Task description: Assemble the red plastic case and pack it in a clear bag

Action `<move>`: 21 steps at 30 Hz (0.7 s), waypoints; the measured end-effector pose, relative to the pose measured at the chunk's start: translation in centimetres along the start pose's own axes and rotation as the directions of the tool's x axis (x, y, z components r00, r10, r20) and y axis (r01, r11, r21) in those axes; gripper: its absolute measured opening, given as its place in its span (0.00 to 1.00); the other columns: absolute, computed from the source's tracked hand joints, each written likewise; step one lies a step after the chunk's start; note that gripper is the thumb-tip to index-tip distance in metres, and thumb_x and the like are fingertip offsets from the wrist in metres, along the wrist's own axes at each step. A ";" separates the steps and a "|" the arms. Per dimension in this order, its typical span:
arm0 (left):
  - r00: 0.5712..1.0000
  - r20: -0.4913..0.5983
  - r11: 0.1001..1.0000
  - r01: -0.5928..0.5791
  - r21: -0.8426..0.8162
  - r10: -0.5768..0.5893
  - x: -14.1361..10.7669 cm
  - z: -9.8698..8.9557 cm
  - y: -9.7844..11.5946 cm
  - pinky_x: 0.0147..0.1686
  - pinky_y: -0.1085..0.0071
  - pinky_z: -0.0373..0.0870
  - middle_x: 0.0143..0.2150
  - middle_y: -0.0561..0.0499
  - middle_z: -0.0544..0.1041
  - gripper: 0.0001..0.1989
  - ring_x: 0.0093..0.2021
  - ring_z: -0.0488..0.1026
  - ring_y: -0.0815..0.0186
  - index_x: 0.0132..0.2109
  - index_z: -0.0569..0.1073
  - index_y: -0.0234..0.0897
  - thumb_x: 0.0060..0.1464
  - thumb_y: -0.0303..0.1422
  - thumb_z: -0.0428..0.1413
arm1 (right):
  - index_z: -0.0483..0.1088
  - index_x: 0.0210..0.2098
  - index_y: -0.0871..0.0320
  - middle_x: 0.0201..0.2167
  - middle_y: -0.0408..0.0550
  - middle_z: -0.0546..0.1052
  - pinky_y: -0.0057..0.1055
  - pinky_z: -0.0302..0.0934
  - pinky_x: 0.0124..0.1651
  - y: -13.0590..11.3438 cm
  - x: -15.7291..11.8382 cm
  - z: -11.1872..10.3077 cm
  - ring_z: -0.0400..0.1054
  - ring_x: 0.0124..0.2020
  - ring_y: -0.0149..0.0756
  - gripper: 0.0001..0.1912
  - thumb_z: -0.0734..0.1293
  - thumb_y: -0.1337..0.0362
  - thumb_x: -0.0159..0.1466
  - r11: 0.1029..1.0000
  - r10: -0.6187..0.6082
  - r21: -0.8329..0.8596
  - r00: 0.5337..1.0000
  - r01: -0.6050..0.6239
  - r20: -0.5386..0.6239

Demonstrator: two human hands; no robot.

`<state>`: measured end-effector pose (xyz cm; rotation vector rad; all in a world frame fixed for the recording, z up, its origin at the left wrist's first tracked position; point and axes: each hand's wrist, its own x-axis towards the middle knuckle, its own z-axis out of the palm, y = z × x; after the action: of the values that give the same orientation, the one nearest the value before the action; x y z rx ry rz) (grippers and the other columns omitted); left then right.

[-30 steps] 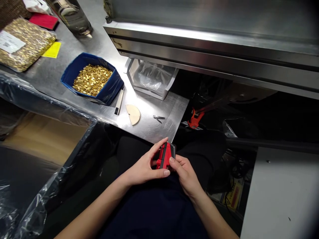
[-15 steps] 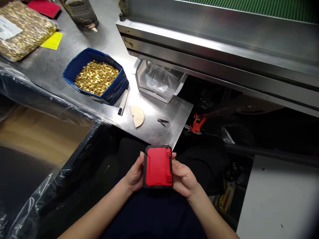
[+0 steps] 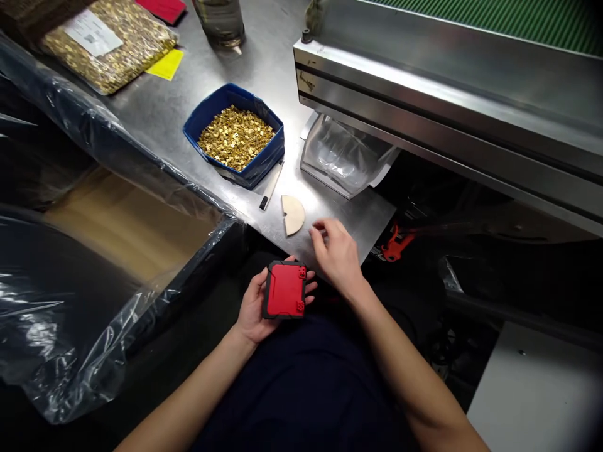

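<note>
My left hand [image 3: 257,314] holds a red case with black edges [image 3: 285,290], its fingers wrapped under and round it. Raised red marks show along the case's right side. Over the table's near corner, my right hand [image 3: 335,251] is apart from the case, its fingers curled in and drawn together; anything between them is hidden. A pale half-round piece [image 3: 294,216] lies just left of its fingertips. The small dark nippers are not visible. A white-handled cutter [image 3: 272,186] rests beside a blue bin [image 3: 269,164] of small gold-coloured parts [image 3: 235,137].
A clear bag of gold parts [image 3: 110,47] and a yellow note [image 3: 166,64] lie at upper left. A grey bin [image 3: 336,183] with plastic bags sits under the metal conveyor frame [image 3: 424,107]. A plastic-lined box [image 3: 136,226] stands left; an orange tool [image 3: 394,243] is right.
My right hand has let go of the case and moved up over the table corner, covering the spot where the nippers lay. My left hand keeps the case. The view has shifted.
</note>
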<state>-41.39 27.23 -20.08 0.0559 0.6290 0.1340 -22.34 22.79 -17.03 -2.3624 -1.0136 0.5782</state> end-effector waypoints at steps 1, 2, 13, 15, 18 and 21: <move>1.000 0.010 1.000 0.005 0.009 -0.005 0.0 -0.1 -0.1 0.60 0.43 0.68 0.60 0.34 0.78 0.33 0.61 0.74 0.42 0.72 0.57 0.37 0.67 0.47 0.48 | 0.71 0.51 0.57 0.49 0.55 0.77 0.37 0.65 0.50 -1.0 1.4 0.6 0.73 0.50 0.46 0.17 0.62 0.52 0.73 0.996 0.006 -0.093 1.000 -0.007 -0.010; 1.000 0.017 1.000 0.006 0.016 -0.006 0.1 -0.2 -0.3 0.60 0.43 0.69 0.59 0.34 0.78 0.31 0.61 0.75 0.41 0.71 0.59 0.36 0.67 0.45 0.49 | 0.69 0.53 0.60 0.51 0.58 0.76 0.39 0.66 0.50 -2.0 2.7 1.3 0.71 0.52 0.50 0.20 0.65 0.50 0.71 0.984 0.027 -0.178 1.000 -0.027 -0.005; 1.000 -0.001 0.989 -0.028 0.148 0.029 0.4 -1.6 -0.9 0.55 0.49 0.75 0.60 0.32 0.77 0.34 0.59 0.76 0.41 0.68 0.61 0.37 0.64 0.51 0.55 | 0.67 0.45 0.53 0.45 0.50 0.80 0.39 0.67 0.46 0.0 2.0 1.1 0.75 0.45 0.47 0.12 0.60 0.53 0.72 0.999 0.050 -0.013 0.991 -0.049 0.121; 0.999 -0.005 0.987 -0.037 0.156 0.038 0.1 -2.0 -0.4 0.56 0.48 0.74 0.62 0.29 0.75 0.35 0.60 0.75 0.40 0.69 0.60 0.37 0.64 0.53 0.53 | 0.68 0.45 0.51 0.41 0.46 0.81 0.36 0.68 0.44 1.9 -0.6 -0.4 0.76 0.42 0.44 0.12 0.61 0.51 0.71 0.984 0.063 0.159 0.992 -0.079 0.106; 1.000 0.000 0.990 -0.019 0.138 0.020 0.0 -2.6 0.3 0.57 0.47 0.73 0.64 0.29 0.74 0.35 0.61 0.75 0.39 0.69 0.60 0.39 0.64 0.55 0.52 | 0.67 0.47 0.50 0.38 0.44 0.82 0.35 0.70 0.43 4.3 -4.7 -2.0 0.78 0.38 0.40 0.11 0.64 0.52 0.70 0.888 0.127 0.419 0.976 -0.192 0.177; 0.999 0.012 0.995 0.035 0.097 -0.037 0.4 -2.5 0.7 0.58 0.45 0.72 0.65 0.30 0.73 0.33 0.62 0.73 0.38 0.66 0.64 0.40 0.64 0.56 0.52 | 0.65 0.50 0.50 0.38 0.44 0.82 0.33 0.72 0.39 5.7 -8.5 -2.7 0.79 0.36 0.38 0.14 0.64 0.51 0.70 0.729 0.149 0.610 0.941 -0.312 0.303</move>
<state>-42.63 28.00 -22.22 0.1388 0.6224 0.0681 -23.17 12.27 -16.78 -1.8087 -0.4692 1.1268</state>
